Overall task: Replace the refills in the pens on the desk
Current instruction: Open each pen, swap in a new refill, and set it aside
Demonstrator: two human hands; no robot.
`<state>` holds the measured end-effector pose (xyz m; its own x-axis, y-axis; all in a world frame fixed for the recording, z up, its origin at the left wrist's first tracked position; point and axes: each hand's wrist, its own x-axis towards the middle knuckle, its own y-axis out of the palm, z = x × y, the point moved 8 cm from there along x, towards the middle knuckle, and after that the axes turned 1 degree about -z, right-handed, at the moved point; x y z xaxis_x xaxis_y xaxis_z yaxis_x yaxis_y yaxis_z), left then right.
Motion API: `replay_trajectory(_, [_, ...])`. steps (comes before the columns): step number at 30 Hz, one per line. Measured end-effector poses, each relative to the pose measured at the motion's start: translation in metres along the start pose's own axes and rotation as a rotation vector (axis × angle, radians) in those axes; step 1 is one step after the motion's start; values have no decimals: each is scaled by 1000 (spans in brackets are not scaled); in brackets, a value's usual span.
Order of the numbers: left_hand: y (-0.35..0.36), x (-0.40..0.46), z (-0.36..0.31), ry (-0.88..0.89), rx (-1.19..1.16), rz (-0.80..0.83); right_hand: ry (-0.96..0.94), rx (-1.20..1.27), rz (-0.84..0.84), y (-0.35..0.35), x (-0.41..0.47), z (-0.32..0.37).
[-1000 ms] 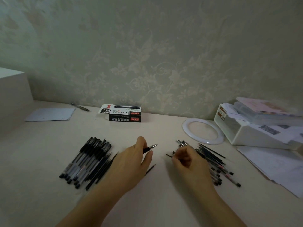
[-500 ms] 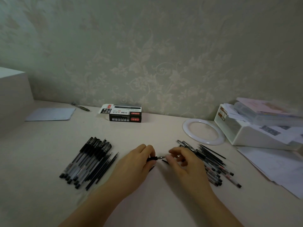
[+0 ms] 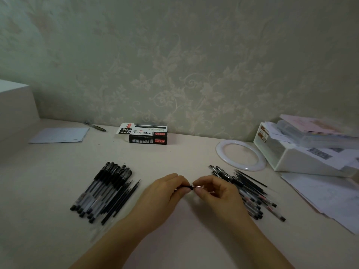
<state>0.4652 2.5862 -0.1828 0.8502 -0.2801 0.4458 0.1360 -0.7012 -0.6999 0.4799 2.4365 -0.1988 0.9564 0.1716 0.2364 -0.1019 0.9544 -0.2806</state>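
My left hand (image 3: 165,193) grips a black pen (image 3: 188,188) low over the middle of the desk, most of its barrel hidden in the palm. My right hand (image 3: 215,193) pinches the pen's silver tip (image 3: 199,186), so the two hands meet end to end. A pile of capped black pens with several thin refills (image 3: 104,191) lies to the left. Another pile of pens and refills (image 3: 246,189) lies to the right, partly behind my right hand.
A black and white refill box (image 3: 145,133) stands by the wall. A white ring (image 3: 240,157) and a white tray of papers (image 3: 303,152) sit at the right, loose sheets (image 3: 326,200) in front. A blue-grey sheet (image 3: 58,135) and a lone pen (image 3: 95,126) lie back left.
My left hand brought the pen down and toward the centre. My right hand left the right pile, came to the pen's tip and now pinches it.
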Motion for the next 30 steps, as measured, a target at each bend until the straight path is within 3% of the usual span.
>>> replay_trajectory(6, [0, -1, -1, 8, 8, -7, 4, -13, -74, -3, 0, -2])
replay_trajectory(13, [-1, -1, 0, -5, 13, -11, -11, -28, -9, -2, 2, 0])
replay_trajectory(30, [1, -1, -2, 5, -8, -9, 50, 39, -40, -1, 0, -1])
